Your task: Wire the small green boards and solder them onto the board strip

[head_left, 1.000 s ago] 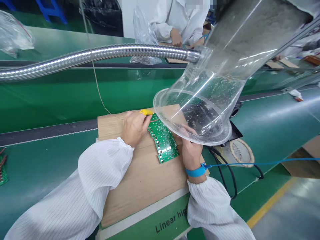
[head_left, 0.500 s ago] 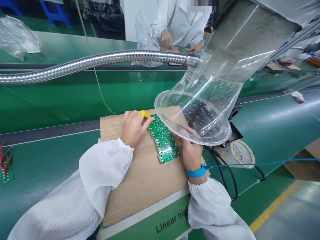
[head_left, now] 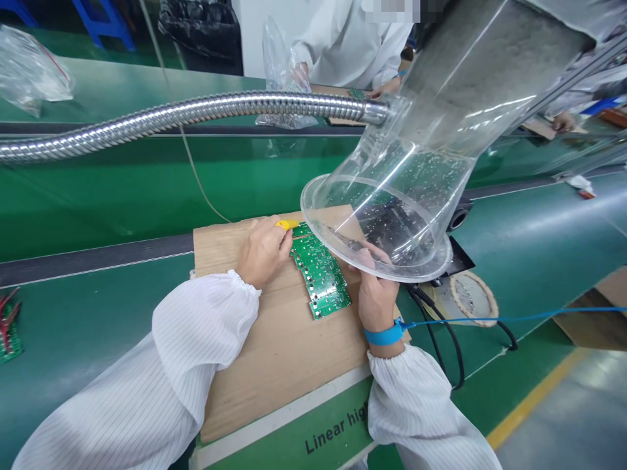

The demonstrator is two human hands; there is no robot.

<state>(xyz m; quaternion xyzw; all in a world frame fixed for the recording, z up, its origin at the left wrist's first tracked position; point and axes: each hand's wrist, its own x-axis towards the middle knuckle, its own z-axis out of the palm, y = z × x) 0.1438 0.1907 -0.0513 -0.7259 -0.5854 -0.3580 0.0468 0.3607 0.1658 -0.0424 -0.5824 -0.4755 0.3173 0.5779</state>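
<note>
A green circuit board (head_left: 319, 271), light and stiff but fragile around its soldered parts, is best taken by its edges. It is laid mid-frame on a cardboard sheet (head_left: 274, 365), just beside the left hand (head_left: 263, 253), whose fingers (head_left: 284, 243) are closed on a small yellow item (head_left: 287, 224). The right hand (head_left: 376, 294) is held just right of the board, its finger state obscured beneath a clear acrylic hood (head_left: 377, 222).

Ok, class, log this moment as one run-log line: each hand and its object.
left hand: yellow-handled tool at green circuit board | right hand: beside board, under clear extraction hood
</note>
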